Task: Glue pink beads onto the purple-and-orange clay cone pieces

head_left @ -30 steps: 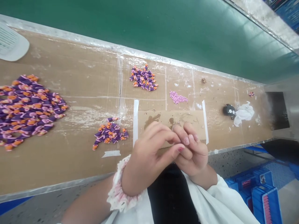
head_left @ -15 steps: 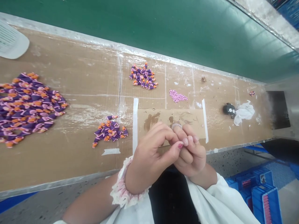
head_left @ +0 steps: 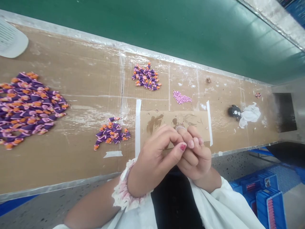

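Note:
My left hand (head_left: 158, 159) and my right hand (head_left: 196, 156) meet at the fingertips over the near edge of the taped cardboard piece (head_left: 193, 122). Thumb and fingers of the left are pinched together, pressed against the curled fingers of the right. Whatever they hold is hidden or too small to make out. Beyond them lies a small pile of pink-and-white speckled bits (head_left: 181, 97). To the left, a cluster of small purple figures (head_left: 111, 133) with orange and pink parts rests on the cardboard-covered table (head_left: 83, 159); a similar cluster (head_left: 146, 76) sits further back.
At the far left lies a large heap of the same figures (head_left: 30, 109), below a pale slotted plastic piece (head_left: 13, 39). Toward the right are a black round object with white eyes (head_left: 233, 111) and a crumpled white tissue (head_left: 250, 115). Blue crates (head_left: 271, 203) stand below the table.
My fingertips shift very slightly against each other, staying pinched together. The piles on the table stay as they were; the view moves a little.

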A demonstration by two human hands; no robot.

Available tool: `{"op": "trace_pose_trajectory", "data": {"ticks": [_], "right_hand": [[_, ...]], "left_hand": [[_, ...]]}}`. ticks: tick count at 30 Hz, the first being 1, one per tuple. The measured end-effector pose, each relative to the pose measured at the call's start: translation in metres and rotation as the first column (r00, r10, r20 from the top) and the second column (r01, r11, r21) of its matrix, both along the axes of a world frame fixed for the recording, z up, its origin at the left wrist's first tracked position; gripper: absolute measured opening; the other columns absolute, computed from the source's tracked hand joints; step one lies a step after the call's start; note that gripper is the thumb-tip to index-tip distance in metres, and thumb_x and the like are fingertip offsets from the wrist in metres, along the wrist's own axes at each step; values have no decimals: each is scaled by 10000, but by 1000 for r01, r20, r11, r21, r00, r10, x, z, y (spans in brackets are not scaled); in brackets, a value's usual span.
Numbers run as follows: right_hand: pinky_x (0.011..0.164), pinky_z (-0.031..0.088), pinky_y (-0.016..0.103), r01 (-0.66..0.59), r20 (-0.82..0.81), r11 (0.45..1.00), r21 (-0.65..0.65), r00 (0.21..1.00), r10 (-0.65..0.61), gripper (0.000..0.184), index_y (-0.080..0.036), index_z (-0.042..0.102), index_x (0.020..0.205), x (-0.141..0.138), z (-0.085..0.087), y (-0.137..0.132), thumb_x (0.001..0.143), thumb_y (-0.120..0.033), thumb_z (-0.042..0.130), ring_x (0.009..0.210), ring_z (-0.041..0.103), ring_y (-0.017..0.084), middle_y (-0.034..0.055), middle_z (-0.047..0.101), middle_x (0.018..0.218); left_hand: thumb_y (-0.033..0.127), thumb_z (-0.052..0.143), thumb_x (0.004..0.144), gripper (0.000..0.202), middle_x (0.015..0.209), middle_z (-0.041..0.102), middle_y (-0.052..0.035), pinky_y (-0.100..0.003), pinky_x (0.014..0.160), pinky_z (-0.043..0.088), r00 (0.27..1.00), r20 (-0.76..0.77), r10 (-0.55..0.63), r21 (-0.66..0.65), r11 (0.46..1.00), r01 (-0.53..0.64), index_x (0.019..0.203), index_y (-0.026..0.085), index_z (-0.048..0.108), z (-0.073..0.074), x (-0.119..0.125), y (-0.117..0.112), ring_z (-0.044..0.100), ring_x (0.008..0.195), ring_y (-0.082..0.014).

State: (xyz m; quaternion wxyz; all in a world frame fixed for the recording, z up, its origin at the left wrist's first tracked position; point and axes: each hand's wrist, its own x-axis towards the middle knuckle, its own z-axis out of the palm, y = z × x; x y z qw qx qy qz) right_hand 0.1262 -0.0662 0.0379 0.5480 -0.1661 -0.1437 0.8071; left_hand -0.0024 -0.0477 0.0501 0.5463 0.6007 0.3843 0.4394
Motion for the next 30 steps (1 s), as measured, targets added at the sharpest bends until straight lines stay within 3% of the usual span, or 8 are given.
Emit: {"op": "trace_pose_trajectory", "data": {"ticks": [10, 18, 30], "right_hand": [[244, 74, 154, 1, -92, 1000, 21, 996, 1, 342, -231, 270, 690, -2, 3, 2, 935, -169, 501, 300, 128, -5, -102, 376, 723], [290, 180, 124, 81, 33, 995, 63, 996, -83, 368, -221, 264, 669, -4, 6, 0, 910, -157, 535, 352, 183, 8, -88, 332, 699], [319, 204, 109, 151, 84, 982, 115, 983, -161, 400, -213, 226, 654, -7, 8, -3, 901, -138, 532, 400, 259, 15, -73, 293, 696]], "left_hand": [[142, 556, 872, 164, 730, 618, -7, -278, 654, 477, 998, -42, 42, 30, 999, -40, 719, 201, 562, 1, 1, 0, 572, 699, -142], [144, 582, 874, 158, 710, 602, 5, -252, 656, 468, 1000, -24, 12, 28, 1000, -11, 722, 188, 575, 2, 1, 2, 559, 697, -128], [124, 552, 890, 160, 733, 626, 6, -238, 677, 465, 998, -51, -23, 21, 999, 24, 748, 184, 594, 6, 2, -1, 570, 732, -124]]}}
